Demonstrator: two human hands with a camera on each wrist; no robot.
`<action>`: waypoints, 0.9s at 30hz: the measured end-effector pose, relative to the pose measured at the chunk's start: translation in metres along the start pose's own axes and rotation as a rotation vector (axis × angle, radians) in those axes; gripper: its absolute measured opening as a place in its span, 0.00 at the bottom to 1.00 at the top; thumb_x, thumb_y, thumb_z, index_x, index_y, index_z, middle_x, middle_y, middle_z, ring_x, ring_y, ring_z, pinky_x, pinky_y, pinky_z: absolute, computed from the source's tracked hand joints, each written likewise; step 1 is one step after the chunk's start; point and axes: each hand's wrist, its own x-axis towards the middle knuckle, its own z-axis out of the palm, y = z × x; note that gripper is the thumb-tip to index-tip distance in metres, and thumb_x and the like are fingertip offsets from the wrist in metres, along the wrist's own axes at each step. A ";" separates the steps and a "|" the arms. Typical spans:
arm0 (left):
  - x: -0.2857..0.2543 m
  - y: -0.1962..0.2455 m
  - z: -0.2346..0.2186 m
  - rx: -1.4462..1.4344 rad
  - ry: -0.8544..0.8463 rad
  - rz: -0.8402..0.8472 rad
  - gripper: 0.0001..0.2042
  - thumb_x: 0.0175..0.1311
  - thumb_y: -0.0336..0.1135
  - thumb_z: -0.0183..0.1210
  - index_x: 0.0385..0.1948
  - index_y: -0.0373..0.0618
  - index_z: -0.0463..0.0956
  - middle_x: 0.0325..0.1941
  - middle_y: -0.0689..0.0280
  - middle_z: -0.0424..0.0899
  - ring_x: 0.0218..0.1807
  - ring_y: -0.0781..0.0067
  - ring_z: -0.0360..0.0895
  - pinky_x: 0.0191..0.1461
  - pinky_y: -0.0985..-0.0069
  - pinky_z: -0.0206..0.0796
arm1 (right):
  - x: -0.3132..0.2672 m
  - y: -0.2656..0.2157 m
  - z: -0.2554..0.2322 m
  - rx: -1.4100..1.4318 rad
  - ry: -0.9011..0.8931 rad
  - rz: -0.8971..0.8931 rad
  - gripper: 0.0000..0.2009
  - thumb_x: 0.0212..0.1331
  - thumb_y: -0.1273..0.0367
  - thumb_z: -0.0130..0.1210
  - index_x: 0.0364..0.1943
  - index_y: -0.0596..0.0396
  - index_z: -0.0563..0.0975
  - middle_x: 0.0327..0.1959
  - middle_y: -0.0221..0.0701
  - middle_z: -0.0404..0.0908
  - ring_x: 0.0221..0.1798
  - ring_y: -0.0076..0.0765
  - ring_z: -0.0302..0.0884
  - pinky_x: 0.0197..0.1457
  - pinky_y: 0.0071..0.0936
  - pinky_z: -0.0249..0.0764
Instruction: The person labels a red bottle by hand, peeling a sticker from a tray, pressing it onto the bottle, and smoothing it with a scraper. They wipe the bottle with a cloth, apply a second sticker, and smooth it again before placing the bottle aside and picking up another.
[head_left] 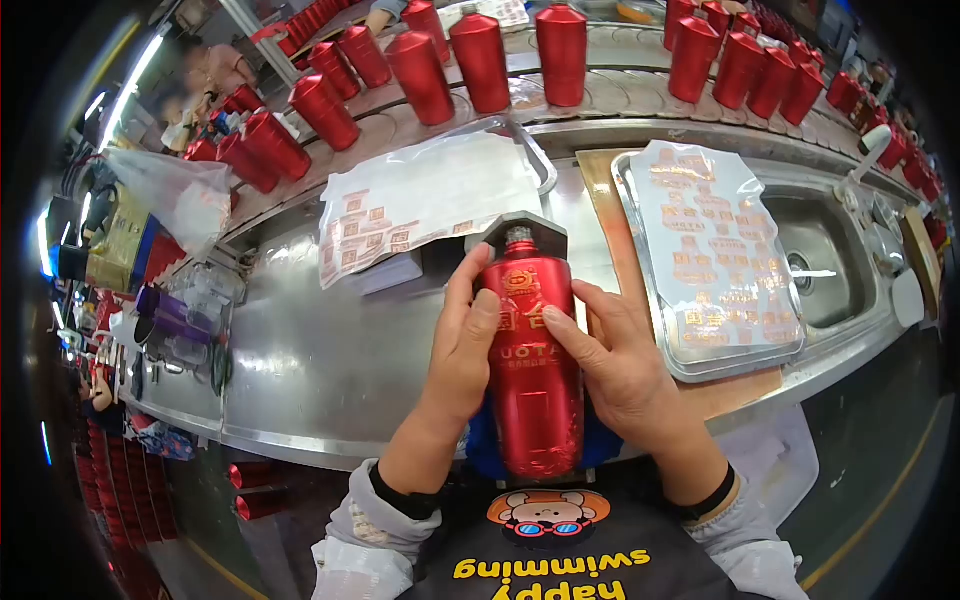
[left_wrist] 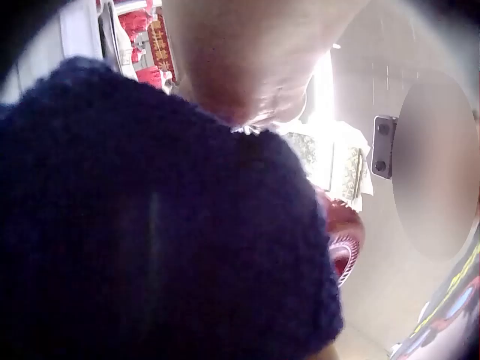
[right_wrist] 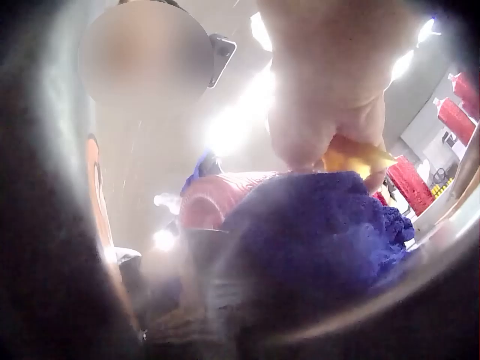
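A metallic red bottle with gold lettering lies face up in front of the person, its neck pointing away. The left hand grips its left side near the shoulder, thumb along the edge of the face. On the other side the right hand holds the bottle, its thumb pressed on the gold characters and the other fingers at the side. Blue terry cloth sits under the bottle; the same cloth fills much of the right wrist view. Behind the neck is a dark angular holder.
A sheet of gold stickers lies on a metal tray at right, beside a sink. At left, a partly used sticker sheet covers another tray. Several red bottles stand on the conveyor behind.
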 end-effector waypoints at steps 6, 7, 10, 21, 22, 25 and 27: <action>-0.008 -0.005 0.003 -0.157 -0.006 -0.025 0.30 0.76 0.45 0.46 0.72 0.38 0.48 0.69 0.57 0.62 0.67 0.72 0.64 0.70 0.74 0.57 | 0.004 -0.003 0.001 -0.050 -0.016 0.018 0.33 0.45 0.82 0.57 0.62 0.44 0.75 0.59 0.51 0.70 0.57 0.57 0.72 0.60 0.44 0.71; -0.008 -0.005 0.004 -0.152 0.004 -0.026 0.30 0.76 0.45 0.46 0.72 0.38 0.48 0.69 0.57 0.63 0.67 0.72 0.64 0.69 0.74 0.57 | 0.004 -0.003 0.001 -0.056 -0.015 0.017 0.33 0.45 0.83 0.57 0.62 0.44 0.75 0.59 0.51 0.71 0.57 0.57 0.72 0.60 0.43 0.71; -0.006 -0.009 0.001 -0.214 -0.001 -0.033 0.29 0.75 0.43 0.48 0.71 0.38 0.50 0.67 0.58 0.63 0.65 0.72 0.65 0.70 0.74 0.56 | 0.007 -0.006 -0.001 -0.050 -0.016 0.028 0.33 0.44 0.84 0.57 0.61 0.46 0.75 0.58 0.51 0.71 0.57 0.56 0.73 0.60 0.43 0.71; 0.009 0.001 0.000 0.116 -0.049 -0.070 0.30 0.70 0.36 0.56 0.69 0.41 0.53 0.61 0.59 0.68 0.60 0.74 0.69 0.64 0.75 0.63 | 0.004 -0.002 -0.001 0.033 0.007 0.067 0.33 0.46 0.87 0.50 0.64 0.63 0.67 0.59 0.51 0.71 0.59 0.57 0.71 0.63 0.43 0.69; 0.009 0.006 0.003 0.086 -0.049 -0.091 0.29 0.70 0.36 0.56 0.68 0.41 0.53 0.61 0.59 0.69 0.60 0.74 0.69 0.64 0.75 0.64 | 0.004 -0.003 -0.001 0.030 0.028 0.062 0.33 0.45 0.87 0.51 0.63 0.63 0.69 0.57 0.51 0.72 0.57 0.57 0.73 0.61 0.44 0.71; 0.010 0.006 0.004 0.049 -0.025 -0.107 0.31 0.68 0.36 0.58 0.68 0.40 0.53 0.60 0.59 0.69 0.58 0.74 0.70 0.64 0.75 0.64 | 0.001 -0.003 -0.003 0.069 -0.026 0.085 0.33 0.51 0.88 0.46 0.67 0.63 0.64 0.63 0.52 0.68 0.64 0.57 0.68 0.67 0.41 0.66; 0.012 0.005 0.004 0.169 -0.006 -0.057 0.33 0.64 0.38 0.62 0.67 0.38 0.55 0.60 0.57 0.68 0.59 0.70 0.70 0.64 0.73 0.64 | 0.001 -0.004 -0.005 0.072 -0.031 0.096 0.32 0.51 0.88 0.46 0.67 0.63 0.64 0.62 0.52 0.68 0.64 0.57 0.68 0.67 0.40 0.66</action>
